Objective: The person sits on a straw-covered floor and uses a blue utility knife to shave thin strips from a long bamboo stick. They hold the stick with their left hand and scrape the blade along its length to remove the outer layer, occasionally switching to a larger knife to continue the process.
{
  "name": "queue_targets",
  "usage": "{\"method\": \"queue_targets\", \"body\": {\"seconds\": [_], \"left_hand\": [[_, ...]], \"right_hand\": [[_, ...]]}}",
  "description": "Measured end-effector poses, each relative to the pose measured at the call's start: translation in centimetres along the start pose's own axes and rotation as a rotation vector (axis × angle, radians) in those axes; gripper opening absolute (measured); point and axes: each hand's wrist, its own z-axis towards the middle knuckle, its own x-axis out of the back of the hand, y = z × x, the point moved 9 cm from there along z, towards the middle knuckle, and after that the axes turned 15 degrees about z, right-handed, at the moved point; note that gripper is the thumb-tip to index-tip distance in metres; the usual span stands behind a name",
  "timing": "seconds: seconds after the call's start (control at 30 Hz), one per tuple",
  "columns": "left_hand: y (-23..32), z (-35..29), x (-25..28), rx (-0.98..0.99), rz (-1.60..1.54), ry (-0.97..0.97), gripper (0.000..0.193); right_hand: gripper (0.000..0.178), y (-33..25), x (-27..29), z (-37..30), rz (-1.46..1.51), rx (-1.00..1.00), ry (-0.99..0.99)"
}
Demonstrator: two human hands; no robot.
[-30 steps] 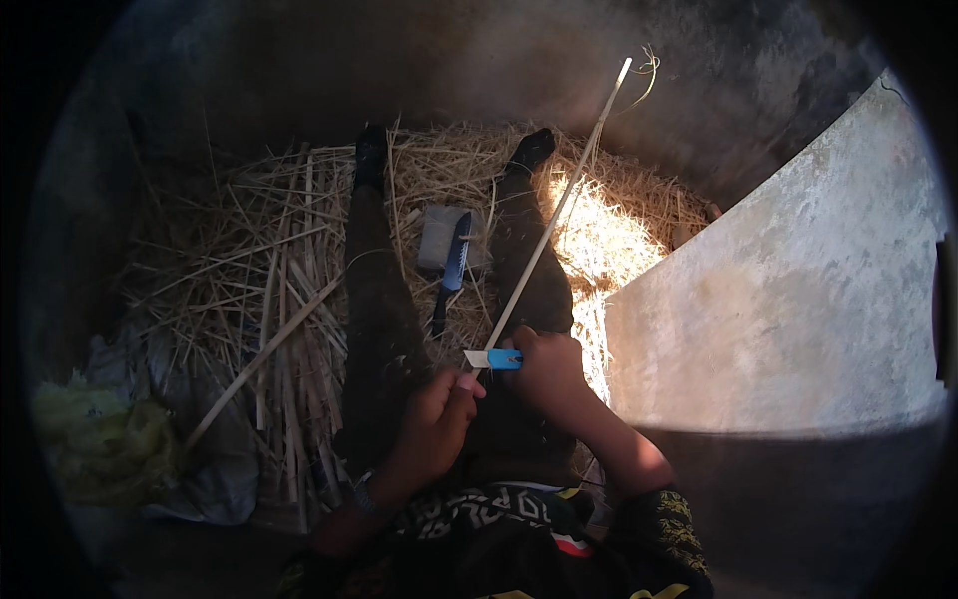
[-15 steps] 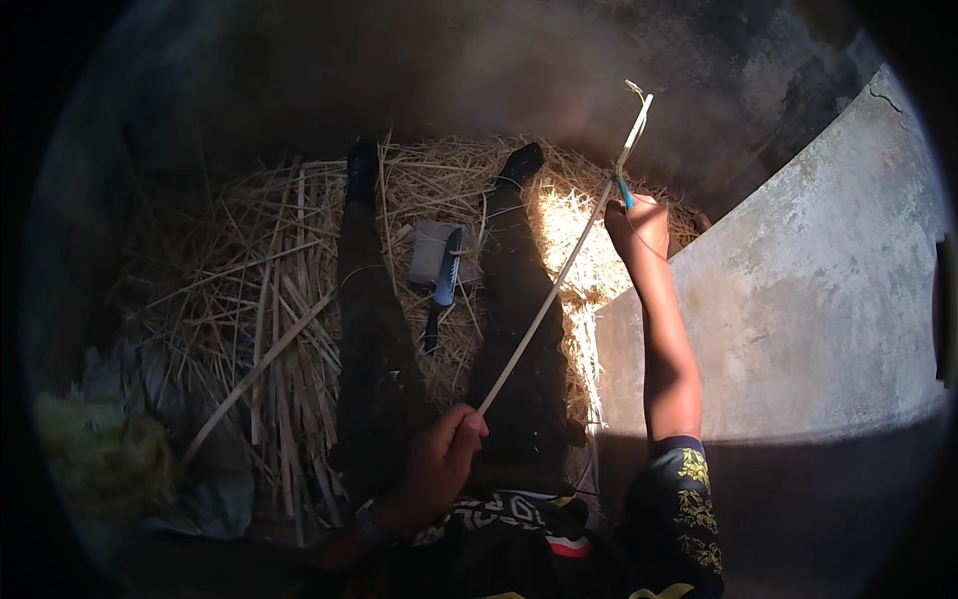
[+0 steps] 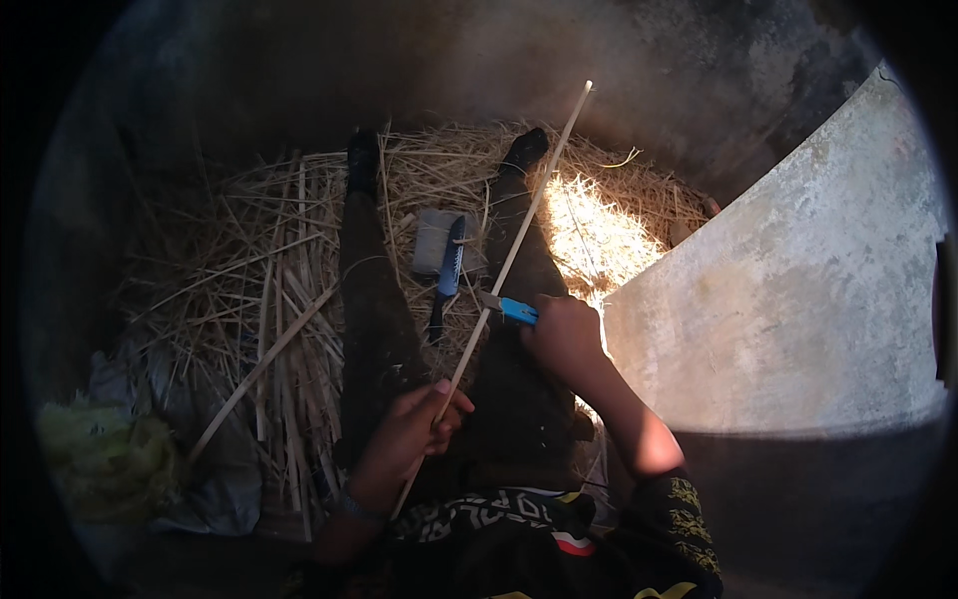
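Observation:
A long, thin pale stick (image 3: 526,228) slants up and away from my lap. My left hand (image 3: 407,427) is closed round its lower part, and the end sticks out below the fist. My right hand (image 3: 569,337) grips a blue-handled utility knife (image 3: 518,310). Its blade lies against the stick about halfway up, and I cannot tell whether it cuts in. Between my outstretched legs (image 3: 514,349) lies a kitchen knife (image 3: 449,272) with a dark blade and black handle, partly on a grey block (image 3: 430,240).
Straw-like shavings (image 3: 419,160) cover the floor around my feet. Several split strips (image 3: 274,339) are heaped at my left, with a yellowish tangled bundle (image 3: 105,459) nearer to me. A concrete wall (image 3: 778,319) stands close at my right, another wall (image 3: 449,70) beyond my feet.
My right hand with the utility knife has come down and toward me, from the stick's far end to its middle. My left hand now holds the stick higher up. A curled shaving no longer hangs at the tip.

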Motion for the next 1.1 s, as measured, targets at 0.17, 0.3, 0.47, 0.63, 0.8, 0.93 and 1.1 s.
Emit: {"method": "queue_targets", "body": {"seconds": [0.17, 0.3, 0.47, 0.63, 0.8, 0.93, 1.1], "left_hand": [[-0.4, 0.1, -0.2, -0.011, -0.104, 0.018, 0.026], [-0.5, -0.3, 0.4, -0.182, 0.271, 0.268, 0.025], [1.2, -1.5, -1.0, -0.344, 0.549, 0.4, 0.03], [2.0, -3.2, -2.2, -0.359, 0.651, 0.425, 0.033], [0.9, -2.9, -2.2, -0.251, 0.582, 0.368, 0.034], [0.0, -1.9, -1.1, -0.311, 0.527, 0.391, 0.035], [1.0, -2.0, -0.7, -0.348, 0.634, 0.468, 0.035]], "right_hand": [[0.021, -1.1, -1.6, -0.3, 0.003, 0.015, -0.063], [0.02, -0.8, -3.1, -0.4, 0.062, 0.04, -0.078], [0.017, 3.2, -0.5, 4.4, 0.069, -0.038, 0.081], [0.024, 7.4, 7.3, 10.7, 0.175, -0.23, 0.349], [0.027, 11.2, 10.7, 13.8, 0.101, -0.237, 0.428], [0.022, 6.3, 6.4, 9.6, 0.031, -0.077, 0.252], [0.022, 1.3, -0.1, 1.7, 0.047, 0.102, 0.038]]}}
